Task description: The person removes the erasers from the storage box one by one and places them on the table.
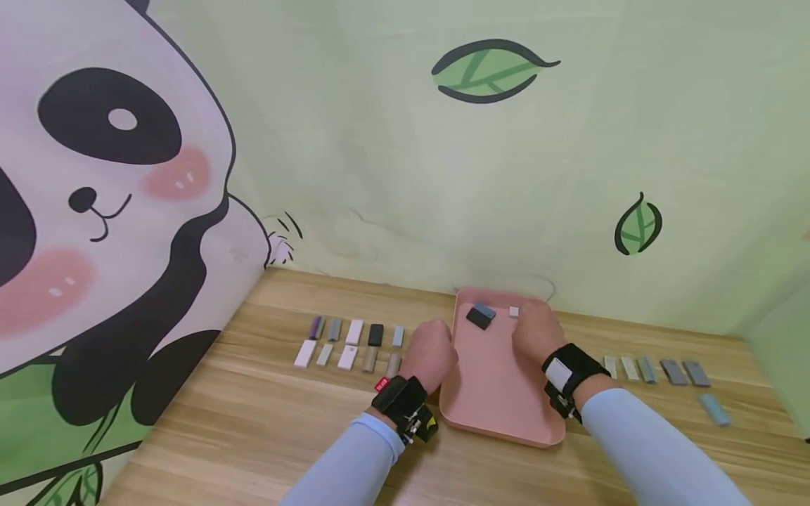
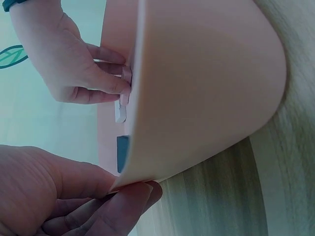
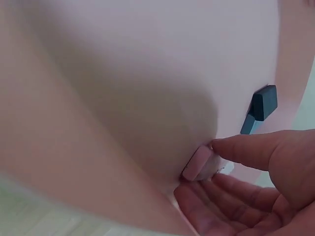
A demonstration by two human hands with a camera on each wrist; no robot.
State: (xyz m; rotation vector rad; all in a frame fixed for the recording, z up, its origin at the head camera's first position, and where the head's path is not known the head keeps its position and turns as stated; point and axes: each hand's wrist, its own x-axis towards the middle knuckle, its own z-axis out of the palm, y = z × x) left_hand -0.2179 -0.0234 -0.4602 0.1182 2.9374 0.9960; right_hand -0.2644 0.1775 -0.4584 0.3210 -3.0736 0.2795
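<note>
A pink tray lies on the wooden table in front of me. My left hand pinches its left rim, thumb and fingers closing on the edge. Inside the tray near its far end, my right hand pinches a small white block between thumb and fingertips; this white block looks pale pink in the right wrist view. A black block and a blue-grey block lie together on the tray floor just left of that hand, and the dark blocks also show in the right wrist view.
Two rows of small blocks in white, grey, black and purple lie left of the tray. Another row of grey and white blocks lies to its right. A green wall with a panda mural closes off the table's back and left.
</note>
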